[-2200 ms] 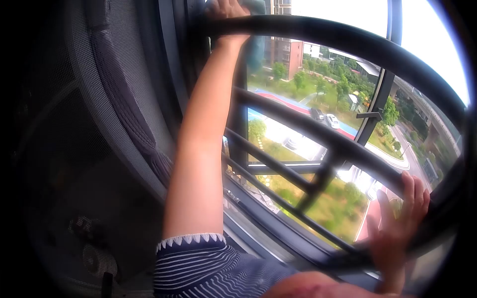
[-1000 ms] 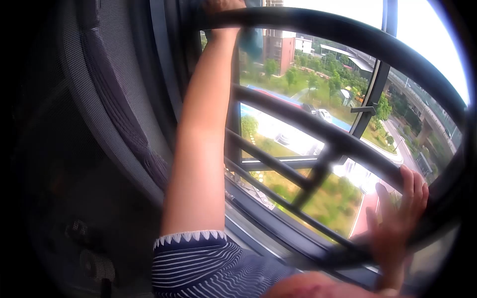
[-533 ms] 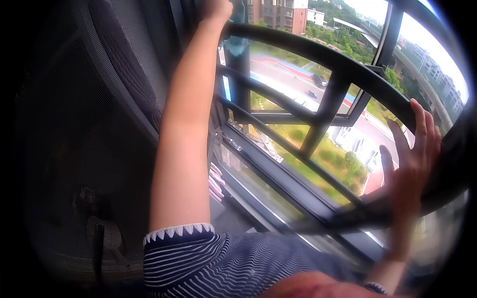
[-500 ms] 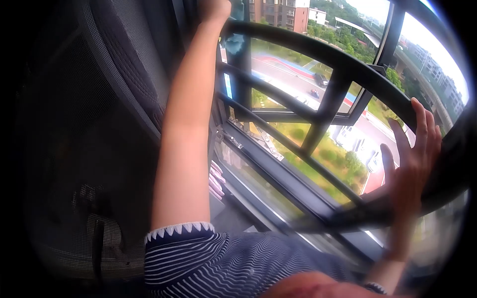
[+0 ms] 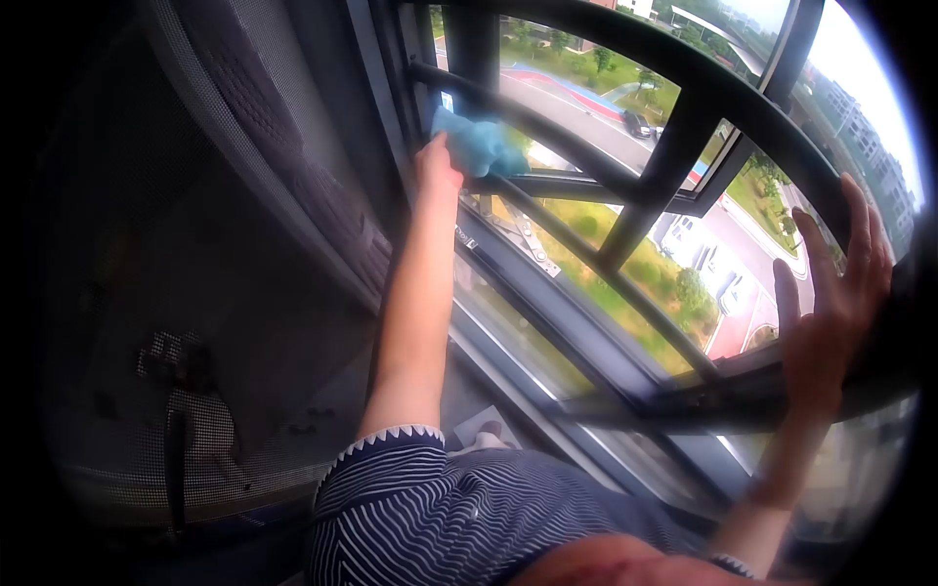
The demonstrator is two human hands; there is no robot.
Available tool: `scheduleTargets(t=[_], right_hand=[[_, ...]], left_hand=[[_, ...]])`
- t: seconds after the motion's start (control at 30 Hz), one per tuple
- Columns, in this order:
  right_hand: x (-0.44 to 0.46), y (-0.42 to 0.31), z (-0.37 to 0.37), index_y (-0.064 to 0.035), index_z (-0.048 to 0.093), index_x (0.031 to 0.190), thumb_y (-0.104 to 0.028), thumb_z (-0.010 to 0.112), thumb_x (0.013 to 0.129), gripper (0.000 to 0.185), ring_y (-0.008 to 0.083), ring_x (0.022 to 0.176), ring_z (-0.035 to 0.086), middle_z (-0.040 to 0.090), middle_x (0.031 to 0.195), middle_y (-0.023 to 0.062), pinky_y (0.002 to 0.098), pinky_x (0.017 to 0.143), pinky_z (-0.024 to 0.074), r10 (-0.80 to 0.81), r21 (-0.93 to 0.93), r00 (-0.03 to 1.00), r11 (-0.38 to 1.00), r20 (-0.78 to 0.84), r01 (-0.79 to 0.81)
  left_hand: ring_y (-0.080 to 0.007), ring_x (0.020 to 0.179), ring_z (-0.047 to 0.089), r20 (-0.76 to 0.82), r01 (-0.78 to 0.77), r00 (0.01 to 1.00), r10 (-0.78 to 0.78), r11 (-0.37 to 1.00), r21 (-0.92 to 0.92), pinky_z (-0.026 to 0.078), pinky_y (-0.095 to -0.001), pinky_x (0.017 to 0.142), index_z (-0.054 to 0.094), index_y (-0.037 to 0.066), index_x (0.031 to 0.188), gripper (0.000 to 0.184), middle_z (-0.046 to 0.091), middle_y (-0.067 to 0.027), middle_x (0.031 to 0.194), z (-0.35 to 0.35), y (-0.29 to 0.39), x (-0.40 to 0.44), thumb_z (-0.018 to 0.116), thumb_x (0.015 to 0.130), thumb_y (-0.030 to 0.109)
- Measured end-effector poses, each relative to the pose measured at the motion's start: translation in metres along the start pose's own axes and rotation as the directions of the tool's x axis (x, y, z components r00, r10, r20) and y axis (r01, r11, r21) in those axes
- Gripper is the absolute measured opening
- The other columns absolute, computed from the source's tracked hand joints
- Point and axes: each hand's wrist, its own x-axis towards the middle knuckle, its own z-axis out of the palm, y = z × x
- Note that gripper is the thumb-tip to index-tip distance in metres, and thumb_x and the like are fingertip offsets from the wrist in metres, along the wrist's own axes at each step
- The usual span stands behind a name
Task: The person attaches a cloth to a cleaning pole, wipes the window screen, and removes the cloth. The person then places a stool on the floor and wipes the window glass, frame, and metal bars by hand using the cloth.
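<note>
A light blue cloth (image 5: 479,145) is bunched in my left hand (image 5: 440,168), which is closed around it. That arm reaches far forward, and the cloth lies against the dark bars at the left side of the window frame (image 5: 518,293). On the right, my right hand (image 5: 835,293) is raised with its fingers stretched and apart. Its fingertips touch or nearly touch the dark curved guard rail (image 5: 723,83); the exact contact is hard to make out.
A pane in a dark frame (image 5: 699,200) stands swung outward beyond the bars, with a metal hinge arm (image 5: 528,239) below. A dark mesh screen or curtain (image 5: 254,127) hangs on the left. Far below outside are a road (image 5: 576,112), greenery and parked vehicles.
My left hand has come down and nearer along the left side of the window, bringing the blue cloth to the lower bars. My right hand keeps its place by the rail.
</note>
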Motion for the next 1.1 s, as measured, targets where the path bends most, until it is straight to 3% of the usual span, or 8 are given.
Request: scheduleTargets(t=[0.13, 0.4, 0.53, 0.63, 0.7, 0.83, 0.97, 1.1], right_hand=[[0.001, 0.003, 0.001, -0.0126, 0.064, 0.105, -0.008, 0.067, 0.075, 0.031, 0.0299, 0.127, 0.038, 0.046, 0.134, 0.0108, 0.0457, 0.106, 0.0259, -0.024, -0.027, 1.000, 0.999, 0.001, 0.024], [0.006, 0.011, -0.009, -0.0180, 0.064, 0.108, -0.025, 0.060, 0.084, 0.025, 0.0303, 0.128, 0.037, 0.043, 0.135, 0.0101, 0.0488, 0.104, 0.0278, -0.069, -0.097, 0.996, 0.992, 0.060, 0.075], [0.013, 0.010, -0.014, -0.0145, 0.063, 0.110, -0.010, 0.063, 0.080, 0.030, 0.0300, 0.124, 0.042, 0.046, 0.133, 0.0112, 0.0455, 0.102, 0.0345, -0.089, -0.046, 0.995, 0.995, 0.036, 0.091], [0.012, 0.015, -0.006, -0.0158, 0.063, 0.108, -0.020, 0.061, 0.079, 0.029, 0.0297, 0.121, 0.044, 0.045, 0.132, 0.0123, 0.0443, 0.097, 0.0371, -0.121, -0.052, 0.992, 0.992, -0.031, 0.119], [0.014, 0.019, -0.005, -0.0162, 0.063, 0.109, -0.020, 0.061, 0.080, 0.029, 0.0296, 0.122, 0.043, 0.045, 0.133, 0.0122, 0.0448, 0.098, 0.0369, -0.131, -0.030, 0.991, 0.991, -0.018, 0.131], [0.006, 0.017, -0.006, -0.0152, 0.061, 0.114, -0.004, 0.065, 0.080, 0.036, 0.0301, 0.122, 0.045, 0.048, 0.132, 0.0107, 0.0441, 0.099, 0.0387, -0.063, -0.054, 0.996, 0.996, 0.064, 0.067], [0.003, 0.025, 0.000, -0.0164, 0.061, 0.114, -0.004, 0.065, 0.079, 0.037, 0.0300, 0.122, 0.045, 0.048, 0.131, 0.0098, 0.0437, 0.099, 0.0390, -0.140, -0.035, 0.989, 0.989, 0.036, 0.141], [0.005, 0.022, -0.006, -0.0167, 0.061, 0.113, -0.005, 0.066, 0.078, 0.037, 0.0297, 0.121, 0.046, 0.049, 0.130, 0.0095, 0.0437, 0.100, 0.0384, -0.129, -0.041, 0.990, 0.990, 0.060, 0.132]], left_hand=[[-0.0277, 0.096, 0.059, 0.277, 0.232, 0.952, -0.127, 0.893, -0.387, 0.045, -0.0405, 0.091, 0.053, -0.005, 0.104, 0.025, 0.060, -0.0164, 0.103, 0.037, 0.009, -0.007, 0.040, 0.084, 0.002], [-0.0234, 0.100, 0.055, 0.416, 0.013, 0.888, 0.196, 0.893, -0.450, 0.044, -0.0336, 0.090, 0.050, 0.002, 0.117, 0.040, 0.056, -0.0110, 0.112, 0.048, -0.012, 0.038, 0.047, 0.079, -0.010], [-0.0168, 0.082, 0.062, 0.254, -0.418, 0.875, 0.412, 0.908, -0.032, 0.051, -0.0315, 0.072, 0.059, 0.002, 0.096, 0.022, 0.063, -0.0064, 0.093, 0.057, -0.008, 0.065, 0.068, 0.076, 0.001], [-0.0181, 0.077, 0.063, 0.375, -0.704, 0.645, 0.665, 0.327, 0.631, 0.050, -0.0322, 0.070, 0.060, -0.001, 0.089, 0.029, 0.065, -0.0075, 0.085, 0.061, -0.003, 0.053, 0.077, 0.067, 0.007], [-0.0252, 0.080, 0.066, 0.359, -0.535, 0.702, 0.616, 0.123, 0.836, 0.050, -0.0342, 0.073, 0.065, 0.001, 0.084, 0.030, 0.067, -0.0145, 0.080, 0.061, -0.005, 0.041, 0.077, 0.065, 0.021], [-0.0301, 0.089, 0.063, 0.299, -0.529, 0.792, 0.533, 0.354, 0.771, 0.049, -0.0368, 0.081, 0.068, 0.008, 0.089, 0.031, 0.067, -0.0139, 0.088, 0.057, -0.006, 0.014, 0.074, 0.066, 0.028], [-0.0324, 0.095, 0.060, 0.392, -0.360, 0.847, 0.360, -0.154, 0.920, 0.048, -0.0385, 0.082, 0.061, 0.008, 0.099, 0.032, 0.064, -0.0148, 0.097, 0.049, -0.010, 0.018, 0.065, 0.067, 0.011], [-0.0335, 0.085, 0.061, 0.243, -0.571, 0.755, 0.609, 0.427, 0.701, 0.046, -0.0371, 0.079, 0.055, -0.003, 0.092, 0.029, 0.064, -0.0177, 0.089, 0.019, 0.007, -0.025, 0.063, 0.066, 0.008]])
